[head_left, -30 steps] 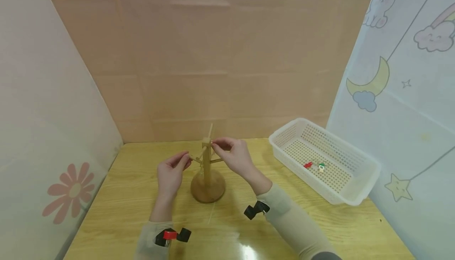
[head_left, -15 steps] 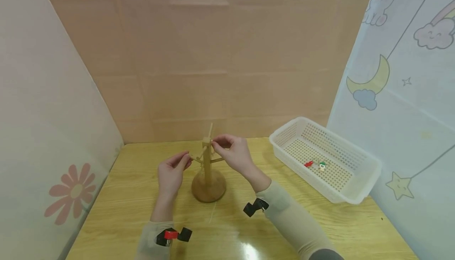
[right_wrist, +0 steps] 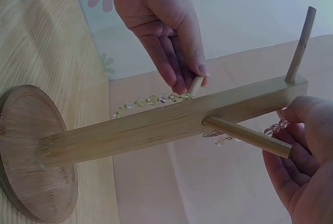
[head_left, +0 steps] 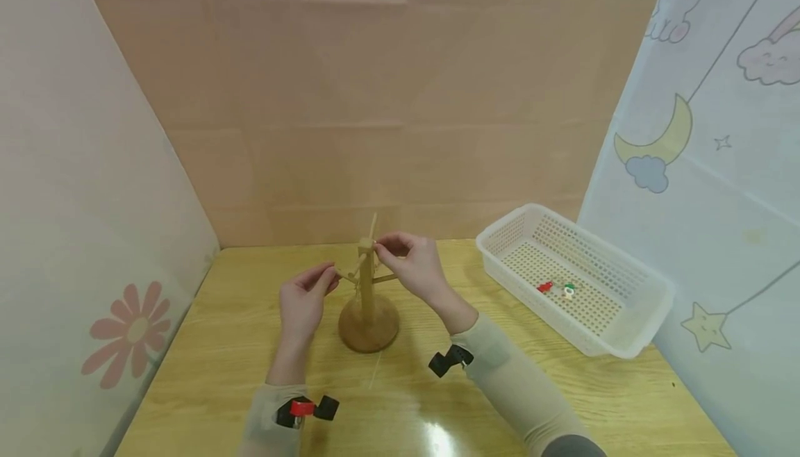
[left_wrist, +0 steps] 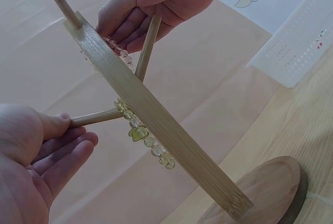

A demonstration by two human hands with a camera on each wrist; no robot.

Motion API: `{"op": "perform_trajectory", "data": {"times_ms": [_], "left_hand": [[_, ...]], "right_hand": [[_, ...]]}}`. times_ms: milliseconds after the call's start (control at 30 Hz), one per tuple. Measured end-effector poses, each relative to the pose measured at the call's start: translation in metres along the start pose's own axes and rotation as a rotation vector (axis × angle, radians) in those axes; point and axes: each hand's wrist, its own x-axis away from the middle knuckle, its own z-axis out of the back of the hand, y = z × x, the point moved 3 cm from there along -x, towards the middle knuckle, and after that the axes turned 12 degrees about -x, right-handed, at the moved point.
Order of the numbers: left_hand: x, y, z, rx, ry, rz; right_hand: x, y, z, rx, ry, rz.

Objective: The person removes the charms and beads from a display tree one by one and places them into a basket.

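Note:
A wooden jewelry stand (head_left: 367, 290) stands upright on its round base, with pegs sticking out from the post. My left hand (head_left: 303, 303) pinches the end of the left peg (left_wrist: 96, 117) between thumb and fingers. From that peg a yellow bead bracelet (left_wrist: 148, 139) hangs down beside the post. High on the other side, my right hand (head_left: 415, 267) has curled fingers and thumb at a pink bead bracelet (right_wrist: 274, 128). A short bit of peg shows by the right thumb; the fingertips partly hide it. The post covers part of the pink bracelet.
A white plastic basket (head_left: 500, 283) stands on the right of the table, holding a red piece (head_left: 545, 287) and a green-and-white piece (head_left: 569, 292). A thin pale strand (head_left: 375, 371) lies in front of the stand. Cloth-like walls enclose the back and sides.
The head view has shifted slightly. Both hands keep nearly the same place at the stand, and the bracelets show no clear movement.

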Motion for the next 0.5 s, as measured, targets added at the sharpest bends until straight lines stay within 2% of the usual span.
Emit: {"op": "perform_trajectory", "data": {"times_ms": [500], "left_hand": [[-0.0012, -0.0006, -0.0012, 0.013, 0.013, -0.002]], "right_hand": [[0.0052, -0.0017, 0.0016, -0.041, -0.003, -0.029]]}}
